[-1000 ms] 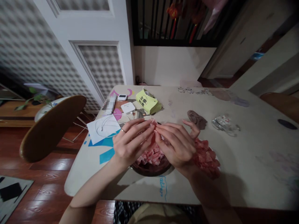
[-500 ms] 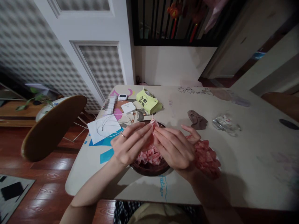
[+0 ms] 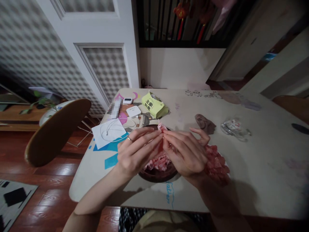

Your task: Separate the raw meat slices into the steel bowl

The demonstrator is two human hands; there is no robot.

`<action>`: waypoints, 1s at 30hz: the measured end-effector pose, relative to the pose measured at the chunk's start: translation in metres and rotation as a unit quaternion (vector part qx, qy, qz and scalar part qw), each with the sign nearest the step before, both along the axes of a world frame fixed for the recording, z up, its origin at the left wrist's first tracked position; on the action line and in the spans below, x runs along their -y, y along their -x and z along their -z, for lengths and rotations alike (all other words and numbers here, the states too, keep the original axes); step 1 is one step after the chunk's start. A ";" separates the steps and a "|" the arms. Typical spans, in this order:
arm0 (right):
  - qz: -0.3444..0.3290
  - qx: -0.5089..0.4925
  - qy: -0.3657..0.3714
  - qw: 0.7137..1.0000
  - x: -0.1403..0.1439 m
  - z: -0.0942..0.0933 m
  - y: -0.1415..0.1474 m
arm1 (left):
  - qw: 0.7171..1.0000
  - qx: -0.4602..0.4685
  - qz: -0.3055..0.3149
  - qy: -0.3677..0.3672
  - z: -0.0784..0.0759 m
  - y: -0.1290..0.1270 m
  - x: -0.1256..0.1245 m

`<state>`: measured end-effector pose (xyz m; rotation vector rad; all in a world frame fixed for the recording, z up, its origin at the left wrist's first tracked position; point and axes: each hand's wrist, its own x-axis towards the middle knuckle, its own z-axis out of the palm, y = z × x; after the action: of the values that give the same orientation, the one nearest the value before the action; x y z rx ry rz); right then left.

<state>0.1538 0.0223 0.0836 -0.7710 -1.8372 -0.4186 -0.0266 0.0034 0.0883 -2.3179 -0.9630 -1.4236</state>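
Observation:
My left hand (image 3: 136, 151) and my right hand (image 3: 188, 153) meet above a dark round bowl (image 3: 158, 178). Between their pinched fingertips is a small pink-and-white slice of meat (image 3: 161, 126), its top poking out past the fingers. Most of that slice is hidden by my hands. Inside the bowl lies a heap of pale pink meat pieces (image 3: 159, 162). Just right of my right hand, a pile of redder meat slices (image 3: 217, 164) rests on something white, mostly covered. The right little finger sticks out from the others.
Behind the bowl stands a yellow-green packet (image 3: 155, 105). To its left are a white box-shaped device (image 3: 133, 111), a cable and a paper sheet (image 3: 108, 133). A brown cloth (image 3: 205, 124) and a clear plastic bundle (image 3: 234, 129) lie right. A chair (image 3: 58, 132) stands left of the table.
The view has shifted slightly. Both hands stay together over the bowl, pinching the meat slice, whose visible tip looks a little different in shape.

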 end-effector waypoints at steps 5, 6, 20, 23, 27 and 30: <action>-0.009 0.016 0.004 1.000 0.001 0.000 0.001 | 1.000 0.000 -0.015 -0.016 0.004 0.000 -0.004; -0.009 0.020 0.002 1.000 0.002 0.000 0.001 | 1.000 -0.003 -0.015 -0.015 0.004 0.001 -0.005; -0.002 0.061 -0.048 0.997 0.006 0.007 0.000 | 0.992 0.115 0.041 0.034 0.006 -0.009 -0.002; -0.007 0.060 -0.047 0.997 0.005 0.006 0.000 | 0.986 0.157 0.044 0.040 0.009 -0.013 -0.004; -0.027 0.042 -0.030 0.998 0.002 0.004 0.001 | 0.975 0.197 0.069 0.069 0.010 -0.014 -0.006; -0.028 0.016 -0.006 0.999 0.000 0.002 0.004 | 0.982 0.167 0.055 0.064 0.010 -0.012 -0.004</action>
<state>0.1495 0.0222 0.0817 -0.7060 -1.8804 -0.4074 -0.0147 0.0078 0.0786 -2.2974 -1.0530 -1.8923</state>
